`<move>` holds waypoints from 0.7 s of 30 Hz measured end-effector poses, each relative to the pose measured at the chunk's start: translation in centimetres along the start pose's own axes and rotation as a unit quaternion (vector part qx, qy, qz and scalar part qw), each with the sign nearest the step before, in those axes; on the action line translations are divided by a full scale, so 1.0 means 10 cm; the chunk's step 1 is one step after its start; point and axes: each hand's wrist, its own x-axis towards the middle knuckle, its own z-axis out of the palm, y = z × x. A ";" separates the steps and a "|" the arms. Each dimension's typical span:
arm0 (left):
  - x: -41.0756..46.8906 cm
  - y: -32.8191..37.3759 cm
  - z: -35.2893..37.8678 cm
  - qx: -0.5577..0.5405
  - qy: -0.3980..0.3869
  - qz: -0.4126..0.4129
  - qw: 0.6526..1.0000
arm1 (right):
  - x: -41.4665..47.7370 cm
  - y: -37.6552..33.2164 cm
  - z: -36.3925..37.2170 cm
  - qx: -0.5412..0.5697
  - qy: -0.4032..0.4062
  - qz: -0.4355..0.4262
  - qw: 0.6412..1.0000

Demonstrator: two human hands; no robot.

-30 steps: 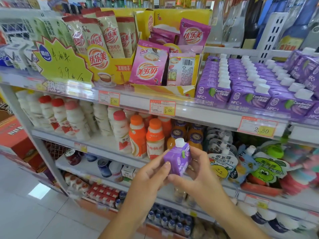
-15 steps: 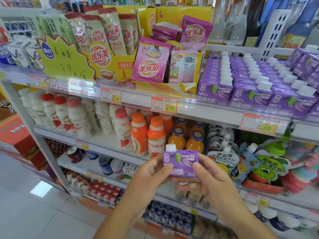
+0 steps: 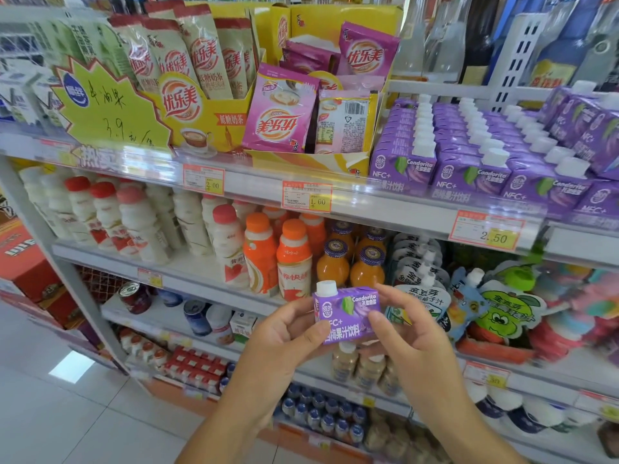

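Head view: small purple juice carton [image 3: 350, 309] held up in front of the middle shelf, front face to camera, slightly tilted. White cap [image 3: 326, 289] sits at its top left corner. Print reads "Condorito", "99.9%", "NFC+", plus a green leaf and white Chinese text along the bottom.

Left hand [image 3: 281, 339] pinches the carton's left end: thumb on the lower left of the front, fingers curled behind. Right hand [image 3: 415, 343] pinches the right end: thumb on the lower right of the front, index finger along the top edge (its other fingers are hidden behind the carton).

Surroundings:
- White shelf rack [image 3: 368, 209] with clear price strips.
- Upper shelf: rows of matching purple cartons [image 3: 469, 155] at right, price tag [image 3: 487, 231] reading 2.50 below them. Milk-tea sachets [image 3: 281, 108] in yellow display boxes mid-shelf. Yellow star sign [image 3: 110, 112] with handwritten 3.9 at left.
- Middle shelf: white bottles [image 3: 137, 219] with red caps, 2 orange-capped bottles [image 3: 293, 259], round orange bottles [image 3: 366, 269] just behind the carton, spout pouches [image 3: 502, 313] at right.
- Lower shelves: cans [image 3: 134, 296] and rows of small bottles, partly blurred.
- Pale glossy floor tiles [image 3: 67, 413] at lower left, red box [image 3: 23, 262] at far left.
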 end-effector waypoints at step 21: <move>0.02 -0.01 0.12 0.021 -0.025 0.002 0.999 | -0.13 0.01 -0.01 0.139 -0.108 0.076 0.981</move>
